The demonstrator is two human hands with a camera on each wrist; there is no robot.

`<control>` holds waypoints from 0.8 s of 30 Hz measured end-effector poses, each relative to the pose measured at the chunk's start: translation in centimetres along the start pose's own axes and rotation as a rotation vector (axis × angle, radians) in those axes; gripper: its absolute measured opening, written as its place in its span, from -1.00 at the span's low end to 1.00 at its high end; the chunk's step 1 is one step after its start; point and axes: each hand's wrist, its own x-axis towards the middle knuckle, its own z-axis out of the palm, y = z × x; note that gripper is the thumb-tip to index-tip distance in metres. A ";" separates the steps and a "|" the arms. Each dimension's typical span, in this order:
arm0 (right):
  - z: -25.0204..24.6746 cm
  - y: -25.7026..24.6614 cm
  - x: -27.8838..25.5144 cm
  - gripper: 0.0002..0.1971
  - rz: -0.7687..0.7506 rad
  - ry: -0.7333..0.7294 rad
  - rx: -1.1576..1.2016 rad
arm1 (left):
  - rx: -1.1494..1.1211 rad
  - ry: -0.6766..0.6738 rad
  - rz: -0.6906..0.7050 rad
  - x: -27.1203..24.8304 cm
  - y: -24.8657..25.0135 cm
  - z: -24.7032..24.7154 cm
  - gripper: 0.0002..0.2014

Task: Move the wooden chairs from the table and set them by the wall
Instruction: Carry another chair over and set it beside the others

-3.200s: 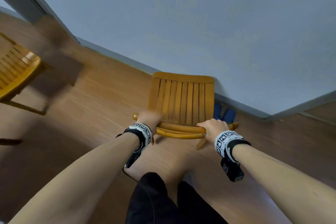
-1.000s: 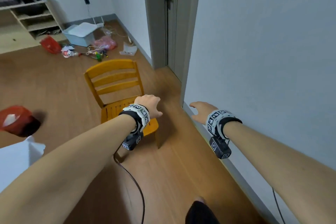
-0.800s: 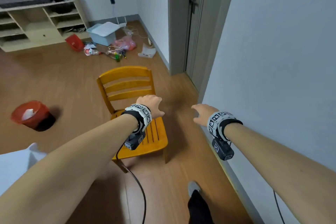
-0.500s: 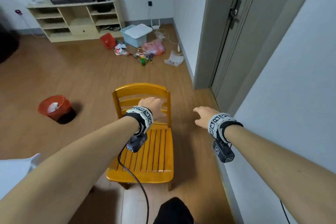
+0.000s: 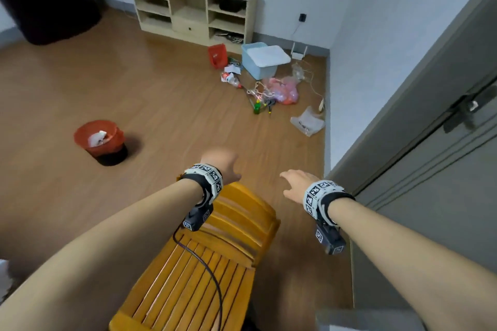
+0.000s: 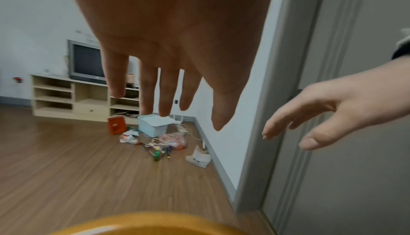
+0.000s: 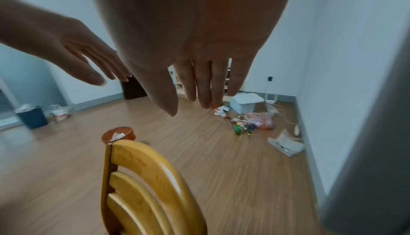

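A yellow wooden chair (image 5: 204,263) with a slatted seat stands right below me, its curved back (image 7: 150,174) toward the room. My left hand (image 5: 220,162) hovers just above the top of the back, fingers straight and spread, holding nothing; the left wrist view shows the left hand (image 6: 168,74) clear of the chair's top rail (image 6: 150,224). My right hand (image 5: 294,185) hangs in the air to the right of the chair, fingers straight, empty. The right wrist view has the right hand (image 7: 199,84) above the floor past the chair back.
A grey door (image 5: 441,169) and its frame are close on my right. A red waste bin (image 5: 100,140) stands on the wooden floor to the left. Further off lie a pale blue box (image 5: 262,60), bags and litter (image 5: 279,91) by the wall, and a shelf unit (image 5: 193,11) with a television.
I let go of the chair set against the wall and turned toward the room. The second chair has come from ahead of me to right beneath my arms; both hands stay empty.
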 end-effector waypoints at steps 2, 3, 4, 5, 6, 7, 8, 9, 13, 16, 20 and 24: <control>-2.6 -0.8 4.5 -0.41 -0.040 -0.017 -0.043 | -0.043 0.007 -0.065 2.2 -2.6 -0.7 -0.41; -3.6 -1.3 6.8 -0.41 -0.063 -0.031 -0.060 | -0.060 0.014 -0.098 3.0 -4.0 -1.0 -0.41; -4.6 -1.9 9.2 -0.41 -0.092 -0.045 -0.084 | -0.073 0.021 -0.129 3.9 -5.5 -1.2 -0.42; -5.5 -2.7 11.6 -0.41 -0.130 -0.056 -0.112 | -0.093 0.030 -0.166 4.7 -7.1 -1.4 -0.42; -6.3 -3.7 13.9 -0.42 -0.175 -0.061 -0.134 | -0.120 0.037 -0.207 5.3 -8.6 -1.4 -0.43; -7.0 -4.9 16.1 -0.42 -0.225 -0.067 -0.160 | -0.145 0.044 -0.256 5.7 -10.0 -1.2 -0.43; -7.5 -6.2 18.0 -0.42 -0.278 -0.075 -0.187 | -0.166 0.041 -0.308 5.9 -11.3 -0.9 -0.44; -7.8 -7.5 19.8 -0.42 -0.334 -0.082 -0.214 | -0.185 0.036 -0.359 6.0 -12.5 -0.3 -0.44; -7.4 -13.8 26.7 -0.41 -0.567 -0.132 -0.324 | -0.264 0.003 -0.570 5.7 -16.4 3.2 -0.43; -5.6 -18.8 30.8 -0.43 -0.790 -0.184 -0.407 | -0.341 -0.021 -0.771 4.7 -18.1 6.0 -0.44; -2.7 -24.9 33.1 -0.54 -1.087 -0.235 -0.506 | -0.449 -0.058 -1.093 1.9 -17.0 8.6 -0.49; 0.1 -26.8 30.7 -0.58 -1.380 -0.262 -0.622 | -0.549 -0.104 -1.391 -1.0 -10.7 10.0 -0.49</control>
